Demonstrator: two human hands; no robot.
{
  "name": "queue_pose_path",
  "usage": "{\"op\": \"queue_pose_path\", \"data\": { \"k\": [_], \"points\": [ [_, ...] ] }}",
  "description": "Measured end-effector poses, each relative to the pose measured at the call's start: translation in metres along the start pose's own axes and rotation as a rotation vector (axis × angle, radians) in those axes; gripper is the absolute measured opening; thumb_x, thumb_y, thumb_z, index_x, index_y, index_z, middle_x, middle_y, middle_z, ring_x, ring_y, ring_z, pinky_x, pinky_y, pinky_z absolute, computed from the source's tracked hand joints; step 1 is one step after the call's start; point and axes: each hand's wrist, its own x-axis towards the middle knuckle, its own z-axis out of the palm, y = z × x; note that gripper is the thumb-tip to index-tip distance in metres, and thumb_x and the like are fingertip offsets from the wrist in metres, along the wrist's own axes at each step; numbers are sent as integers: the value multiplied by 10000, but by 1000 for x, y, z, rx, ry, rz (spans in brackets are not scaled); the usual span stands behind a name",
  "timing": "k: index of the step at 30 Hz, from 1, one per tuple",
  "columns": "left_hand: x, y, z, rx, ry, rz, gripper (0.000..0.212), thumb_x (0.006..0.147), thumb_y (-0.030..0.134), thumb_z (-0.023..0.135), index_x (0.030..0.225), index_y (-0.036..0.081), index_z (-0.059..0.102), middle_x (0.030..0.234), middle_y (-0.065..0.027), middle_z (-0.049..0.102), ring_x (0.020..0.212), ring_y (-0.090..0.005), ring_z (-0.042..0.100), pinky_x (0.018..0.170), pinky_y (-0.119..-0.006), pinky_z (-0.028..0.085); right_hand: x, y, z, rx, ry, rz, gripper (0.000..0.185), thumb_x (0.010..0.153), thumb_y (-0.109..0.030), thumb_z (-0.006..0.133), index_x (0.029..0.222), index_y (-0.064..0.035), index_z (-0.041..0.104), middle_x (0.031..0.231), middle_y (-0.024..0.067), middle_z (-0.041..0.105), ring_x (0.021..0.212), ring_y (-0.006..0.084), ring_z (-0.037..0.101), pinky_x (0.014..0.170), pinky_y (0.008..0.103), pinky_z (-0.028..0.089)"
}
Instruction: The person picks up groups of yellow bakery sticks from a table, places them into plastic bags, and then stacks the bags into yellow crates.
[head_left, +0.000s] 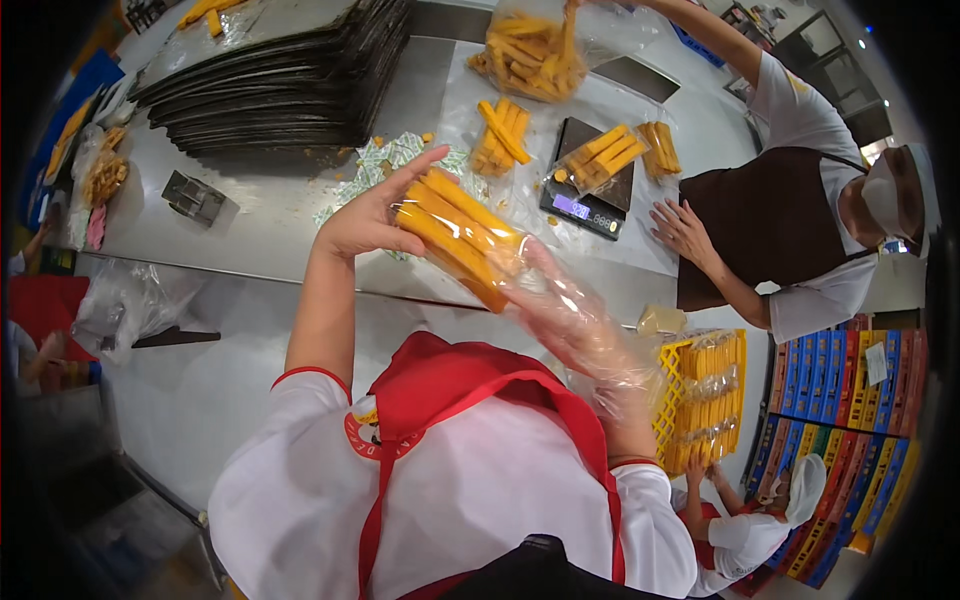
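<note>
A clear plastic bag of yellow bread sticks (457, 232) is held between my two hands, above the front edge of the steel table. My left hand (382, 210), bare, grips the far end of the sticks with thumb and fingers. My right hand (562, 300), covered in clear plastic, holds the near end of the bag; its fingers are partly hidden by glare. Beyond them are crumpled green-and-white printed packets (405, 154), a stack of loose sticks (500, 139) and a black digital scale (589, 206) bearing another bagged portion (604, 157).
A co-worker in a brown apron (750, 225) stands at the right, one hand by the scale, an arm reaching to a large bag of sticks (532, 60). Dark metal trays (277, 90) are stacked at the back left. A yellow crate (739, 390) of bagged sticks stands right, near another person.
</note>
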Motion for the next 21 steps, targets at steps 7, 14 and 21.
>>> {"op": "queue_pose_path", "data": {
  "k": [7, 14, 21],
  "points": [
    [1, 0, 5, 141, -3, 25, 1075, 481, 165, 821, 1340, 57, 184, 1199, -77, 415, 1102, -172, 412, 943, -283, 299, -4, 5, 14, 334, 49, 4, 437, 731, 33, 556, 1148, -87, 503, 1252, 198, 389, 1083, 325, 465, 884, 327, 385],
    [-9, 1, 8, -93, -58, -14, 1007, 541, 23, 759, 1350, 74, 160, 1218, -71, 381, 1129, -157, 375, 965, -263, 271, 6, 15, 13, -247, 235, -275, 414, 704, 62, 542, 1098, -63, 523, 1115, 160, 524, 933, 300, 562, 766, 309, 470],
    [-18, -9, 15, -150, 3, 15, 1004, 557, 5, 737, 1357, 91, 135, 1220, -84, 384, 1132, -160, 372, 968, -271, 277, 9, 1, 4, -499, 237, -353, 461, 657, 67, 568, 1095, -70, 521, 1077, 151, 550, 907, 295, 577, 734, 320, 489]
  ]
}}
